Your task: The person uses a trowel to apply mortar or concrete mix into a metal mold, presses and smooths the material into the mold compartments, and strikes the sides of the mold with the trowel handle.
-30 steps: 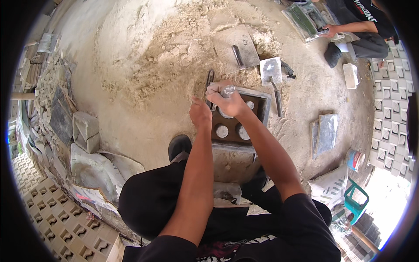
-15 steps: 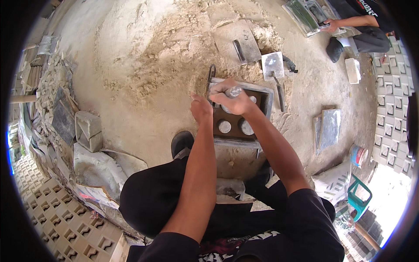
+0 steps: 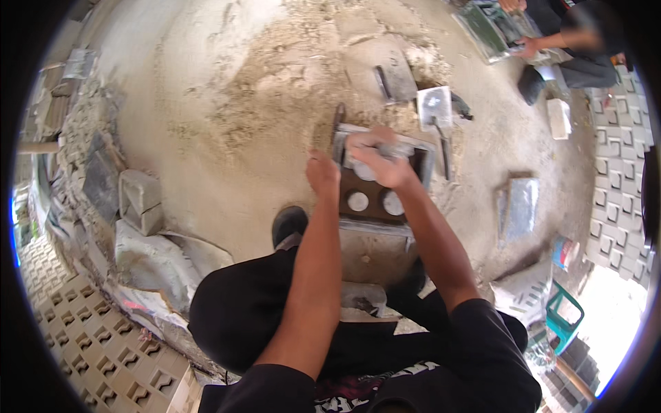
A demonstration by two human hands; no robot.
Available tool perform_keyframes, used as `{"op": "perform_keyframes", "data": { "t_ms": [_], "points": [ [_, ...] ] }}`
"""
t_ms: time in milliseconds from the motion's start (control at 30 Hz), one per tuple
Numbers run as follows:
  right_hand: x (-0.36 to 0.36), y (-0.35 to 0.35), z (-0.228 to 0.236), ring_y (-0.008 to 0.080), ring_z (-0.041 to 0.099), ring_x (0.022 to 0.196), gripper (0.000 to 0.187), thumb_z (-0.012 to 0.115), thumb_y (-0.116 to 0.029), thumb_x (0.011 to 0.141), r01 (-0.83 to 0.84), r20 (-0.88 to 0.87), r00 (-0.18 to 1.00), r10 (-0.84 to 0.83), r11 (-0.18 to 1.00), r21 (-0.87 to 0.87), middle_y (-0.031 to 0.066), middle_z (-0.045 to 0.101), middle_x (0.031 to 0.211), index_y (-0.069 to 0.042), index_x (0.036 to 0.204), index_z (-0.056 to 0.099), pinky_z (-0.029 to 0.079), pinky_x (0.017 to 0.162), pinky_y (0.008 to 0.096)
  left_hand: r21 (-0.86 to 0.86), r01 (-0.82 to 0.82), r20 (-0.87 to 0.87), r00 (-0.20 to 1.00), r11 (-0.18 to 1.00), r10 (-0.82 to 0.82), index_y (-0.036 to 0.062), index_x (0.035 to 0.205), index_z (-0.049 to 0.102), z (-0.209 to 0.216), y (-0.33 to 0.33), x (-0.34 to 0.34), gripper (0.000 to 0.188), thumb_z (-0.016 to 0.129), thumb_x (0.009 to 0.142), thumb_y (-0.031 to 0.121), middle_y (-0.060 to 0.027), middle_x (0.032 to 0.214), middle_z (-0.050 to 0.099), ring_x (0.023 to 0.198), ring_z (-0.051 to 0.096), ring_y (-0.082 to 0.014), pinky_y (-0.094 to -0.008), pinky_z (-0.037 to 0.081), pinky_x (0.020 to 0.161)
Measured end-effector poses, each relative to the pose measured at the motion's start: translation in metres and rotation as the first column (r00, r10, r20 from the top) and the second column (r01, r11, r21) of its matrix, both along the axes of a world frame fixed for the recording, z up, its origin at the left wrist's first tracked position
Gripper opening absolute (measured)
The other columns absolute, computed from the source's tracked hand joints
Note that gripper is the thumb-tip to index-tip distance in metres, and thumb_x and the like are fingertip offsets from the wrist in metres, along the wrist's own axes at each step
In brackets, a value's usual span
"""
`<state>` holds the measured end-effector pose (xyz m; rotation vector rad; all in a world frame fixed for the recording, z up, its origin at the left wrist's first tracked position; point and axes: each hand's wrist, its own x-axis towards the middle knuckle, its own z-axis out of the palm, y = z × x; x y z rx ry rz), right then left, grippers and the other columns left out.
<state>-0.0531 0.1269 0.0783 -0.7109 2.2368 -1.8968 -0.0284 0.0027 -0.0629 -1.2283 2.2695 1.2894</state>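
Observation:
A rectangular metal mould (image 3: 375,227) lies on the ground before me, with several round pale discs in its dark inside; one disc (image 3: 357,201) shows near the left wall. My left hand (image 3: 322,172) is closed in a fist against the mould's left side, and whatever its fingers hold is hidden. Above the far part of the mould, my right hand (image 3: 382,158) is wrapped round a pale grey rounded piece (image 3: 398,147). Motion smears that hand, so the piece's kind is unclear.
Beyond the mould lie a trowel (image 3: 435,107) and a flat plate with a handle (image 3: 396,72), by loose sandy material (image 3: 275,89). Grey plates (image 3: 521,206) lie right, a concrete block (image 3: 140,199) left. A co-worker's hand (image 3: 529,47) grips another mould (image 3: 482,34) at far right.
My right hand has shifted slightly right with the grey piece and is now blurred. My left hand stays at the mould's side. The co-worker's second hand has come into view.

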Motion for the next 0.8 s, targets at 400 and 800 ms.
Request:
{"op": "perform_keyframes", "data": {
  "t_ms": [400, 800],
  "points": [
    [-0.014, -0.026, -0.016, 0.0028, 0.034, 0.055, 0.033, 0.058, -0.019, 0.093, 0.344, 0.259, 0.907, -0.332, 0.939, -0.001, -0.0056, 0.043, 0.057, -0.003, 0.066, 0.052, 0.031, 0.048, 0.0247, 0.008, 0.023, 0.051, 0.998, 1.000, -0.024, -0.0118, 0.100, 0.063, 0.034, -0.004, -0.006, 0.069, 0.022, 0.097, 0.044, -0.0340, 0.103, 0.061, 0.102, 0.057, -0.0477, -0.0520, 0.043, 0.092],
    [0.009, -0.003, -0.014, 0.0086, 0.036, 0.055, 0.033, 0.044, -0.018, 0.101, 0.456, -0.056, 0.860, -0.507, 0.814, -0.359, 0.0007, 0.042, 0.061, -0.007, 0.071, 0.040, 0.028, 0.049, 0.0245, -0.025, 0.033, 0.043, 0.999, 0.999, -0.032, -0.0082, 0.098, 0.066, 0.028, -0.002, -0.006, 0.061, 0.026, 0.094, 0.038, -0.0305, 0.102, 0.063, 0.099, 0.059, -0.0471, -0.0520, 0.044, 0.090]
  ]
}}
